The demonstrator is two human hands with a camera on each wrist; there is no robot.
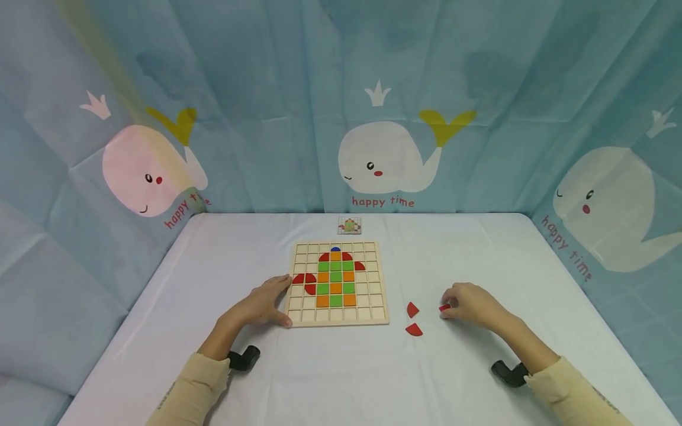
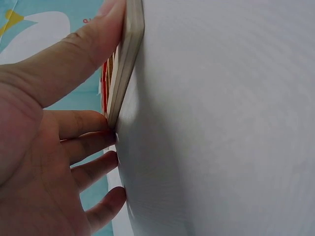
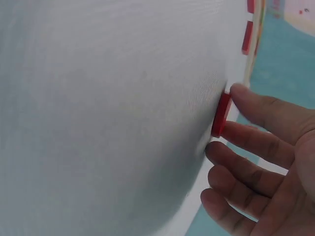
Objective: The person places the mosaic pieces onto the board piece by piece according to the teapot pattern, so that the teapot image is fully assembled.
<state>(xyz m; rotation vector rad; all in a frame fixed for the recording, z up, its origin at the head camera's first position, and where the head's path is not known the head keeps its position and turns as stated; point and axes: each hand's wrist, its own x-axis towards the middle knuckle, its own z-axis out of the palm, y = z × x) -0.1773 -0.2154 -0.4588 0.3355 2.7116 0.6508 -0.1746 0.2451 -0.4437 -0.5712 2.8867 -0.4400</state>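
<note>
A wooden grid board (image 1: 372,300) lies on the table, with green and orange squares, several red quarter-circles and a blue half-circle at the top set in its cells. My left hand (image 1: 261,302) rests along the board's left edge. In the left wrist view its thumb (image 2: 81,51) touches the board's side, and the other fingers reach past it, nearly straight. Right of the board, my right hand (image 1: 471,305) pinches a red piece (image 3: 221,114) at the tabletop between thumb and forefinger. Fingers partly cover that piece. Two red quarter-circle pieces (image 1: 412,309) lie between board and right hand.
Behind the board lies a small picture card (image 1: 349,225) with a coloured grid pattern. A white cloth covers the table (image 1: 341,378). Blue curtains (image 1: 266,165) with whale prints enclose its back and sides. A black wrist-worn device (image 1: 245,358) sits at each forearm.
</note>
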